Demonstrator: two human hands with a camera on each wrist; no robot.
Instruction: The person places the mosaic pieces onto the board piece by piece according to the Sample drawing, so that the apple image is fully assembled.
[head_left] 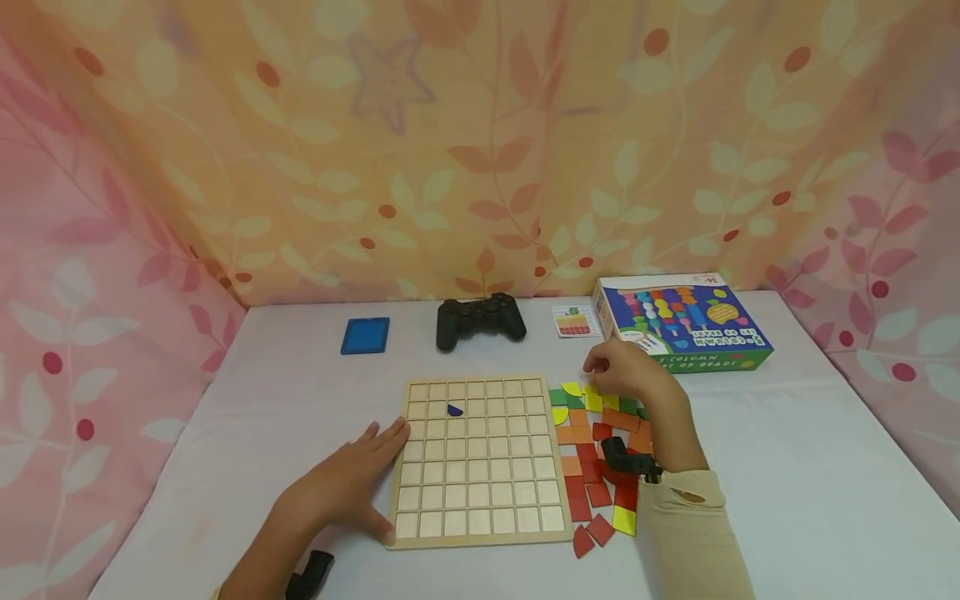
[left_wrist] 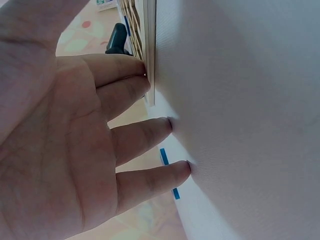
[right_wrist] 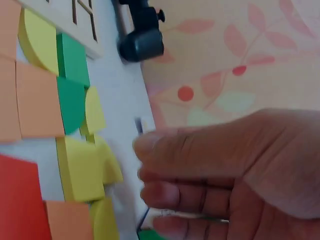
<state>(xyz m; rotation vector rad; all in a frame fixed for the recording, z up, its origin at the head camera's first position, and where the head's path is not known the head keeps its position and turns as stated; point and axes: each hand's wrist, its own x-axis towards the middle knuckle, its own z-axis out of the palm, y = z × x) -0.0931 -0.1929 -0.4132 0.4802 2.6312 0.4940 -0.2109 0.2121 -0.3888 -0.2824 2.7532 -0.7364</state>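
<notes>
A square wooden grid board (head_left: 480, 543) lies on the white table. One dark blue piece (head_left: 455, 410) sits in its upper part, near a cell in the second row. My left hand (head_left: 348, 479) spreads along the board's left side, with fingertips and thumb at the frame; in the left wrist view its fingers (left_wrist: 145, 137) are extended. Over the far end of the coloured tiles (head_left: 579, 498), my right hand (head_left: 622, 368) is raised with fingers curled in. A small dark sliver-like piece (right_wrist: 139, 125), blurred, shows at its pinched thumb tip; most of it is hidden.
Red, orange, yellow and green tiles lie along the board's right side. Behind are a blue square case (head_left: 365, 336), a black game controller (head_left: 481, 320), a printed card (head_left: 576, 322) and a colourful toy box (head_left: 682, 321). Patterned curtains (head_left: 480, 150) enclose the table.
</notes>
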